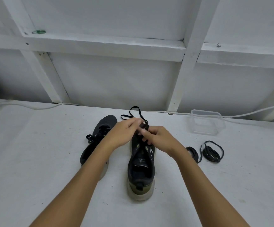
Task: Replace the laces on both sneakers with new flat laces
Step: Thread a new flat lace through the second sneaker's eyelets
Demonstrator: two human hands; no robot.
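Two black sneakers stand on the white table. The right sneaker (141, 171) points away from me, heel nearest, tongue showing. Over its front eyelets my left hand (124, 131) and my right hand (155, 138) both pinch a flat black lace (133, 110), whose loose loop rises beyond my fingers. The left sneaker (98, 136) lies angled behind my left forearm with a black lace threaded in it. The toe of the right sneaker is hidden by my hands.
Two coiled black round laces (212, 151) lie on the table to the right of my right wrist. A clear plastic container (206, 123) stands at the back right. A white cable (34, 106) runs along the wall edge.
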